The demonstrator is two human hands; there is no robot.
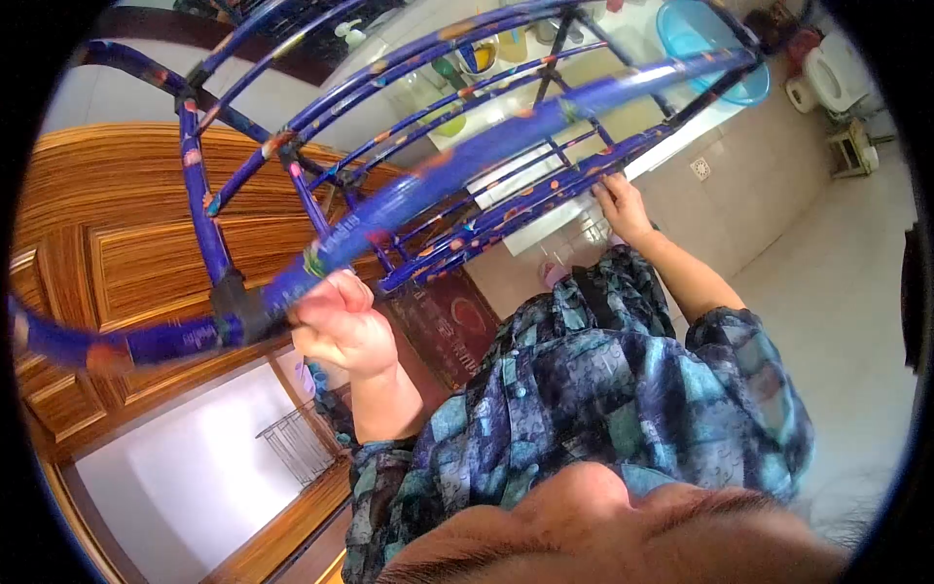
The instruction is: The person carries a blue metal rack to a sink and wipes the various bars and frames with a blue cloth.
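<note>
A blue patterned tubular rack (467,156) with black joints spans the upper left and middle of the view, tilted. My left hand (342,321) is closed around one of its thick tubes, near a black joint (238,304). My right hand (623,206) is closed on the rack's lower rail, farther from me. Its fingertips are partly hidden behind the rail. The nearest tube looks slightly blurred.
A white counter (637,29) holds a light-blue basin (686,34) and bottles behind the rack. A wooden door (165,263) stands at left. A dark red mat (443,326) lies on the floor, and a toilet (835,73) is at the upper right.
</note>
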